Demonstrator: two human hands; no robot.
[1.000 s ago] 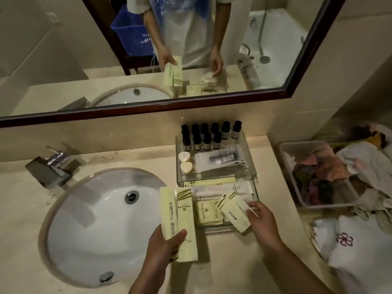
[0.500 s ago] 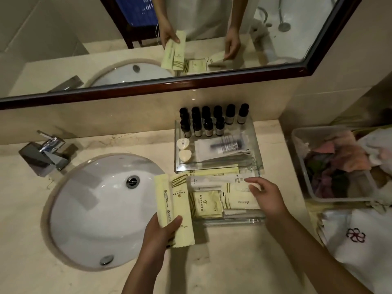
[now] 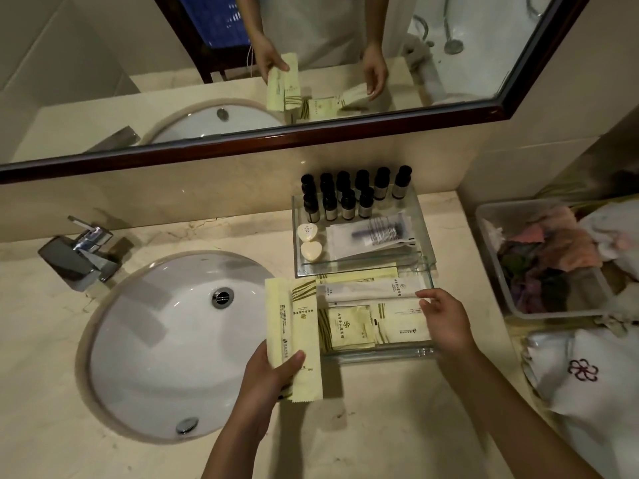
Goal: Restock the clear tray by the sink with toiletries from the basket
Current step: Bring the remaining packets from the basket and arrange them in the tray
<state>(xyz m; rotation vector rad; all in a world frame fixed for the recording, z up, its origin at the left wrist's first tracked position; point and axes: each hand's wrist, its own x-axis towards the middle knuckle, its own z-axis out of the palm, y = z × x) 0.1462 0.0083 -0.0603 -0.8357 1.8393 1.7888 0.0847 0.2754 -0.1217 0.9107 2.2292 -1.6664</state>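
The clear tray (image 3: 380,353) stands right of the sink. Its back part holds several dark-capped bottles (image 3: 349,198), two heart-shaped soaps (image 3: 309,242) and a clear-wrapped item (image 3: 377,233). Its front part holds pale yellow and white packets (image 3: 349,326). My left hand (image 3: 266,378) grips two long pale yellow packets (image 3: 294,323) upright just left of the tray. My right hand (image 3: 447,321) rests with relaxed fingers on the right ends of the packets in the front part. In the mirror a blue basket (image 3: 221,19) shows behind the person.
A round white sink (image 3: 155,340) with a chrome faucet (image 3: 81,254) lies to the left. A plastic bin (image 3: 491,257) of coloured cloths and a white towel with a flower mark (image 3: 584,371) sit to the right. The dark-framed mirror (image 3: 242,145) hangs above the counter.
My right hand laid the yellow packet it held into the tray's front part and now rests on it. My left hand kept its two packets near the tray's left edge.
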